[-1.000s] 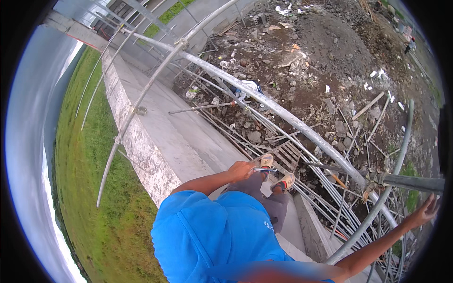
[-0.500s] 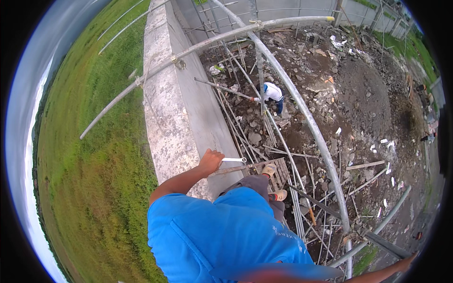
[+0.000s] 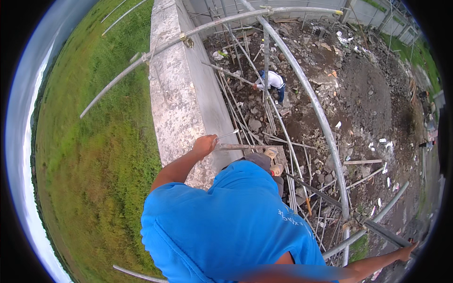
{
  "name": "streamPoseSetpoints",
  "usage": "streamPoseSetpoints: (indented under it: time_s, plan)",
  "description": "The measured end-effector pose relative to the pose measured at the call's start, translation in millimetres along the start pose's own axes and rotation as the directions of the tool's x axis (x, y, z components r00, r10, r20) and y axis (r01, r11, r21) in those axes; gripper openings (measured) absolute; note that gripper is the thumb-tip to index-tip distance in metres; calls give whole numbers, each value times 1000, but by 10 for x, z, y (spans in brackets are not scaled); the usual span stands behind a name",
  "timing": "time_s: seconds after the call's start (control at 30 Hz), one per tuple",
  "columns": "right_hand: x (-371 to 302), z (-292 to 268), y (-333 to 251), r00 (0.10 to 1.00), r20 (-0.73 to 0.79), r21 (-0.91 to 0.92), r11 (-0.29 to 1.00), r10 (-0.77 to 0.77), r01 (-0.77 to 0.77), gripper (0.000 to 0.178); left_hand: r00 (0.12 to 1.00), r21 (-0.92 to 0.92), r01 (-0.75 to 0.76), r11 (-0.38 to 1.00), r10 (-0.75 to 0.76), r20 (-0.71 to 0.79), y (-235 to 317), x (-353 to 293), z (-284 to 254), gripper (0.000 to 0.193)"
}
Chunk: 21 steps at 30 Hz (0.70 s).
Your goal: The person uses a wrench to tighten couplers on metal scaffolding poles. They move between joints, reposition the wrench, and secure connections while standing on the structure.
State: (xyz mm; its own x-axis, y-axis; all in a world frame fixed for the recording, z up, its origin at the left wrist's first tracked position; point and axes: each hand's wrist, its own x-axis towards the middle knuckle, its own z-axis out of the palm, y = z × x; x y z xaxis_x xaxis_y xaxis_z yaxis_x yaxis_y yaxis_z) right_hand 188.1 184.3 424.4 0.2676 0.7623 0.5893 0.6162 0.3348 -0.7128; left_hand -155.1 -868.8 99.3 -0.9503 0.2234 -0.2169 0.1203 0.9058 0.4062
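So the view is swinging further round since half a second back: the concrete wall point(image 3: 181, 101) is sitting more upright in the middle now, and the left hand point(image 3: 205, 145) is staying on the same spot by the plank. Over on the far left it's all grass point(image 3: 89, 155), sloping away green and a bit patchy. The left hand is curling closed around a thin pale metal rod point(image 3: 227, 135), which is poking out to the right just above a rusty-looking flat plank point(image 3: 243, 147) at the wall's near end. The rod is looking slim, straight and light grey. Right of that, scaffold pipes point(image 3: 309, 101) are curving across bare muddy ground point(image 3: 368, 94) littered with rocks and scraps, and another person in a white top point(image 3: 271, 81) is bending over down there, far side. Way over at the near right, the right hand point(image 3: 406, 252) is reaching out to a dark pipe point(image 3: 384, 234); can't tell how tightly it's gripping, too small at the rim.
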Motion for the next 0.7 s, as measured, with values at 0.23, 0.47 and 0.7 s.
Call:
streamPoseSetpoints:
  time_s: [0.23,0.47,0.7]
  plan:
    - [193,253,331,1000,-21,-41,999,-19,18,66,993,-117,78,990,-88,-79,170,67,165,33]
    - [64,301,394,987,-55,-72,987,-149,145,79,998,132,-63,989,63,6,326,149,441,27]
    - [-77,220,153,997,-5,70,994,-82,82,91,980,289,-167,943,191,-57,328,112,469,17]
